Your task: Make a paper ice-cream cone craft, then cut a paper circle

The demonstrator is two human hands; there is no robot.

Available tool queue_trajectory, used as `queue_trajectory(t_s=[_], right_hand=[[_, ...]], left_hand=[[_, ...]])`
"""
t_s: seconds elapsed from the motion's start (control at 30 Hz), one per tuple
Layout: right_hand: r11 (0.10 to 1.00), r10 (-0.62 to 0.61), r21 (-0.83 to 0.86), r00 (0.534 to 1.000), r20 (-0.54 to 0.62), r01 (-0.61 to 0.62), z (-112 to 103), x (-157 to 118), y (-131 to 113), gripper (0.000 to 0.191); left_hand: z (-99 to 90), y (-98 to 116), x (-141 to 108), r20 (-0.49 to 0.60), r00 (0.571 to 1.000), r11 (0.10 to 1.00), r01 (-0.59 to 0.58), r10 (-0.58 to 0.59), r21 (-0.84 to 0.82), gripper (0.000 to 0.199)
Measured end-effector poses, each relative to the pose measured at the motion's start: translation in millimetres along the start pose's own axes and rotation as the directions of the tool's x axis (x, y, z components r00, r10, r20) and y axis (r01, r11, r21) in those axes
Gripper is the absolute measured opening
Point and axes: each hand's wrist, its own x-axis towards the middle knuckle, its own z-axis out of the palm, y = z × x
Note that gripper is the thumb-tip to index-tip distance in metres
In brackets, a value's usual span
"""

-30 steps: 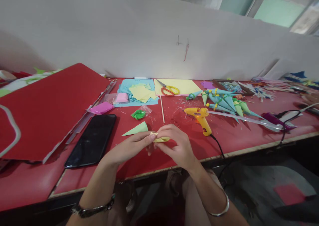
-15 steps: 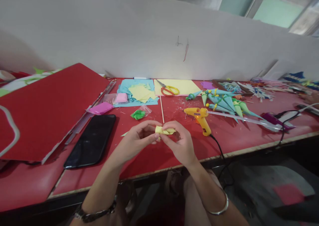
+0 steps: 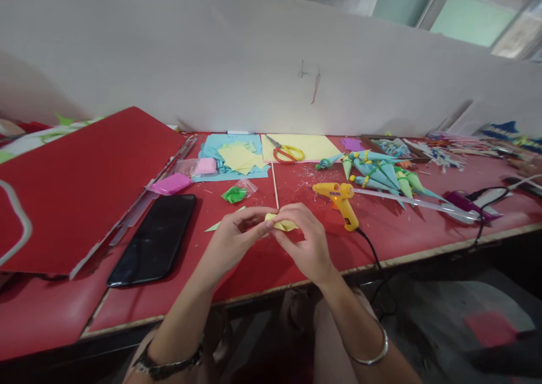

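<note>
Head view. Yellow paper piece [image 3: 284,225]: one, small and curled, held just above the tabletop [image 3: 254,279], close to the middle of its front edge. Left hand [image 3: 234,240]: fingertips and thumb clamped on the left end of the piece. Right hand [image 3: 308,245]: thumb below and fingers above, pinched on its right part. The double grip probably keeps the thin paper from springing open, and the low position seems to let the person look straight down on it.

Green paper cone [image 3: 212,227]: lying beyond the left hand and partly hidden by it, near enough for a short reach. Wooden stick [image 3: 275,187]: pointing from the back edge towards the fingertips. Glue gun [image 3: 348,208]: on its side, right of the right hand, handle towards the front edge, likely so that it can be picked up easily; its small light glows. Finished-looking cones [image 3: 383,172]: heaped towards the back right, apparently out of the way. Scissors [image 3: 289,154]: on a pale yellow sheet [image 3: 324,145] at the back edge. Phone [image 3: 153,241]: flat, left of the left hand.

Relation: the yellow piece lies between the two hands, touching the fingertips of both, its underside partly hidden.
</note>
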Motion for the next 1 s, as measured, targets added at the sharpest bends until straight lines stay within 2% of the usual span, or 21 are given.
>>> queue_trajectory(t_s=[0.23, 0.43, 0.57, 0.73, 1.0], right_hand=[[0.996, -0.07, -0.051, 0.997, 0.009, 0.071, 0.3, -2.2, 2.2, 0.025], [0.994, -0.085, -0.069, 0.996, -0.021, 0.084, 0.9, -2.7, 2.1, 0.021], [0.995, -0.087, -0.052, 0.996, -0.022, 0.086, 1.5, -2.7, 2.2, 0.018], [0.996, -0.078, -0.038, 0.997, -0.013, 0.078, 2.4, -2.6, 0.8, 0.014], [0.997, -0.048, -0.055, 0.998, -0.044, 0.046, 3.5, -2.3, -1.3, 0.008]], left_hand=[[2.1, -0.8, 0.6, -0.06, 0.994, 0.991, 0.09, -0.096, -0.096, 0.023], [4.0, -2.4, 1.6, -0.069, 0.979, 0.951, 0.167, -0.19, -0.26, 0.027], [3.8, -2.1, 2.0, -0.08, 0.971, 0.941, 0.196, -0.225, -0.274, 0.032], [3.0, -3.5, 1.7, -0.081, 0.971, 0.948, 0.199, -0.225, -0.249, 0.028], [4.5, -0.7, 1.6, -0.101, 0.984, 0.976, 0.131, -0.15, -0.172, 0.021]])
